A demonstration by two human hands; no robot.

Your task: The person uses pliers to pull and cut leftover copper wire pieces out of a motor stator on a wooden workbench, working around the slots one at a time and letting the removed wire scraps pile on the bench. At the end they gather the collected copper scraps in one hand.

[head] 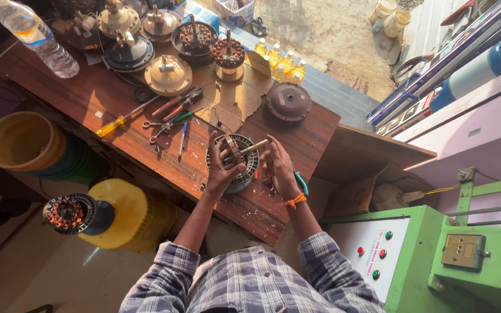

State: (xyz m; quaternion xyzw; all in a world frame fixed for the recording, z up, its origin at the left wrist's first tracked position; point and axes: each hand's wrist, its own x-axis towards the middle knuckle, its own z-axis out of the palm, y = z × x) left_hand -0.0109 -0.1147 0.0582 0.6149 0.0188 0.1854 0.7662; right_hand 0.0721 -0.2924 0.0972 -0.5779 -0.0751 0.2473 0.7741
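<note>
Stator core, ringed with slots, sits on the wooden worktop between both hands. Left hand clenches its rim; right hand pinches a short rod. Steadying the rim firmly should help keep the rod square.

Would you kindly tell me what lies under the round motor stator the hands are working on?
The stator rests on the wooden table; the spot beneath is covered.
</note>
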